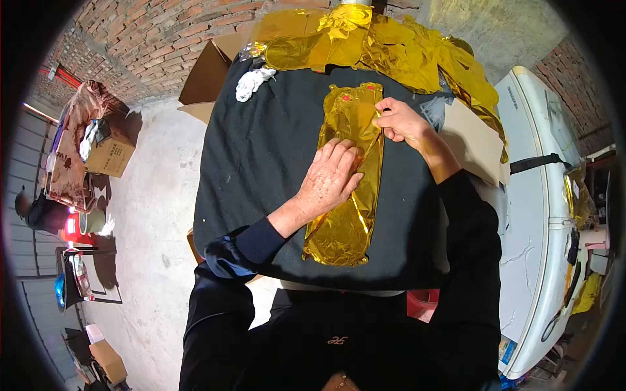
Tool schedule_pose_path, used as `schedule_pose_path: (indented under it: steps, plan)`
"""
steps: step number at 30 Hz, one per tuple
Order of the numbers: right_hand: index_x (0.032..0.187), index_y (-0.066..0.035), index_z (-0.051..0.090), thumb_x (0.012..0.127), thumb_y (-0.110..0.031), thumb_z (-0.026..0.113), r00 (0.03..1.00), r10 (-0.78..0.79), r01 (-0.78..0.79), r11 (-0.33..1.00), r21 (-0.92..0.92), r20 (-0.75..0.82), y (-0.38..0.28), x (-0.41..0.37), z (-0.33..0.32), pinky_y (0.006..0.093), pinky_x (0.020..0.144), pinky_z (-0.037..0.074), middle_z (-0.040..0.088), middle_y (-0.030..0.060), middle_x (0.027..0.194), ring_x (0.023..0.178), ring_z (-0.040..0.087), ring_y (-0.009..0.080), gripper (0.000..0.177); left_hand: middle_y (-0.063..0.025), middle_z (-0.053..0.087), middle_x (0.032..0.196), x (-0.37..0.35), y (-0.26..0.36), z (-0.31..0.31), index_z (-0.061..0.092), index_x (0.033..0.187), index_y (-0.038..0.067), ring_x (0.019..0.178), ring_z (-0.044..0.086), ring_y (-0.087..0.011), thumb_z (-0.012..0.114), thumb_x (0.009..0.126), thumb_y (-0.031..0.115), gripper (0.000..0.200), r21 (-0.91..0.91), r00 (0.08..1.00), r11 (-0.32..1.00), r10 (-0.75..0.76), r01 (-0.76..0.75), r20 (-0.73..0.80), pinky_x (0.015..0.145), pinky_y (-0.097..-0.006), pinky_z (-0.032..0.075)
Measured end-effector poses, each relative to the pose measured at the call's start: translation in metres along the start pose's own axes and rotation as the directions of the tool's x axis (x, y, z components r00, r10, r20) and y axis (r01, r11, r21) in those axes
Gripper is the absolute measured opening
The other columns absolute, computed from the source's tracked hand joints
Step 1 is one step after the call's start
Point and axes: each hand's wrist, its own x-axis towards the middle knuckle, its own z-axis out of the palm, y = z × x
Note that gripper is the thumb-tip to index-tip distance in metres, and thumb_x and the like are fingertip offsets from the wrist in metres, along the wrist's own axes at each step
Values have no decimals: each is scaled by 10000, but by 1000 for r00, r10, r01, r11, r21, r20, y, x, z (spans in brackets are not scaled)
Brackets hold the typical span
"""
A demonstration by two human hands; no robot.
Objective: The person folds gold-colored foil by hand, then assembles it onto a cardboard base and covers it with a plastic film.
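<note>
while one left hand lies flat on one gold foil piece atop one black cloth, one right hand pinches its right edge; two small marks, apparently red, show at its far end.

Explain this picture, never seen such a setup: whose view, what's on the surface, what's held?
No machine here: a person works bare-handed. The one picture comes from a camera on that person's head, looking forward and down. On a dark cloth lies a long gold foil piece; crumpled foil is heaped along the far edge, with a white bundle near the far left corner and cardboard at the right. The left hand rests on the long piece; the right hand pinches its right edge.
</note>
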Motion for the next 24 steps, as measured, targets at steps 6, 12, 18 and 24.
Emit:
schedule_pose_path:
  steps: [6,12,18,24]
  plan:
    - [1441,-25,420,998,-18,678,990,-72,47,979,196,118,2,-1,-6,237,517,398,627,64,937,680,607,101,513,-248,469,1490,0,1,0,417,1492,10,1477,413,-444,745,976,194,639,-51,999,998,-47,47,2,1221,-543,369]
    - [1560,-103,380,1009,12,642,960,-216,163,947,276,176,1,-12,-4,236,640,459,654,73,1031,799,636,114,621,-265,442,1522,0,2,-1,383,1529,16,1515,376,-456,723,991,161,652,-73,998,996,-57,58,10,1245,-546,350]
    - [1551,-97,483,1000,30,618,887,-427,413,904,111,176,-6,-13,5,221,686,478,650,38,1058,826,619,88,581,-271,436,1550,1,2,-3,371,1557,7,1528,373,-455,712,988,107,672,-79,997,994,-71,72,21,1259,-529,348]
    - [1281,-40,717,1003,6,633,904,-386,412,901,-136,182,1,4,0,236,732,499,660,18,1090,840,616,70,294,-263,443,1565,3,4,-7,364,1580,5,1536,380,-439,708,981,76,694,-99,999,994,-49,51,22,1263,-508,354]
